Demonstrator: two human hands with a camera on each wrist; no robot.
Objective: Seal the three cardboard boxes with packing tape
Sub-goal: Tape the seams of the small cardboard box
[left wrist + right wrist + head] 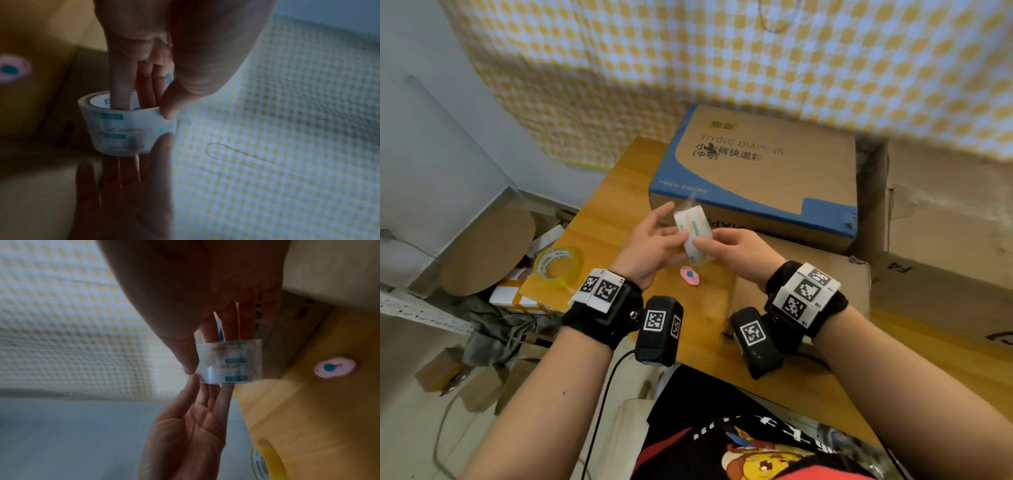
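Two wrist-worn cameras, strapped on black bands, were seen nearest the lens, and just beyond them a printed tape roll (693,236) was held up between both hands above a wooden table (619,192). The right hand (736,255) was threaded through the roll's core, with its fingers (121,81) pushed inside and its thumb pressed on the outer wrap, so the roll was gripped. The left hand (650,246) was kept spread and nearly flat, its fingertips laid against the roll's far rim, where the loose end of the tape appeared to be sought; whether that end had been caught could not be told.

A blue-and-brown cardboard box (756,171) was seen lying closed on the table behind the hands, a second, plain box (835,274) just in front of it under the right wrist, and further cardboard (941,274) to the right. No fresh tape could be made out on any seam. A yellow-tinted roll (558,267) and a small pink cutter (690,275) lay on the table near the left wrist.

It was judged that the tape's edge could be split or torn into slivers if picked at carelessly, and that the roll could slip off the straight fingers if the strip were tugged hard.
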